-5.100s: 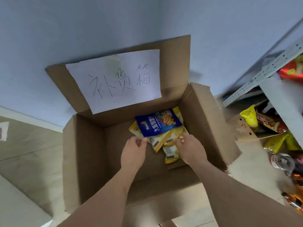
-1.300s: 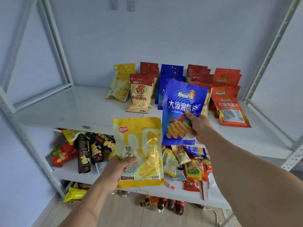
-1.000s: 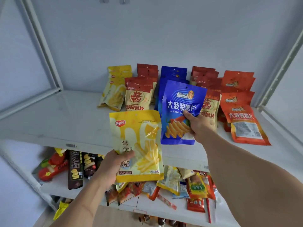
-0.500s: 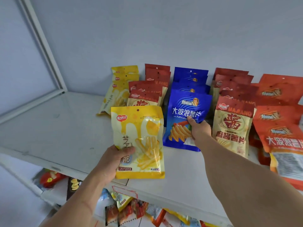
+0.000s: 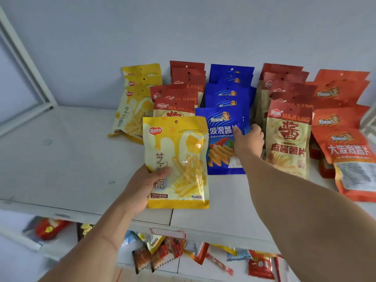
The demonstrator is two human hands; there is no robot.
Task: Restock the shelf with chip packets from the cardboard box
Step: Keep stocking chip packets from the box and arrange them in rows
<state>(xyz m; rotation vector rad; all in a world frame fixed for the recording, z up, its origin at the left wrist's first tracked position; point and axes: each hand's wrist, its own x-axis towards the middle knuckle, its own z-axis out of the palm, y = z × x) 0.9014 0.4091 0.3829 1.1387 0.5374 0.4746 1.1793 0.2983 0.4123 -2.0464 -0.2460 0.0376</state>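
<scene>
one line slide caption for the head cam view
Right hand sets a blue chip packet before the blue row while left hand holds a yellow packet.

two bare forearms, no sleeves, left hand (image 5: 142, 186), right hand (image 5: 247, 142), fingers unadorned

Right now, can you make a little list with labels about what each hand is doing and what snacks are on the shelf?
left hand: holds a yellow packet above the shelf
right hand: on the blue packet, standing at the front of the blue row
rows, left to right: yellow, dark red, blue, dark red, orange
front orange packet: lying flat
lower shelf: mixed snacks, jumbled
</scene>
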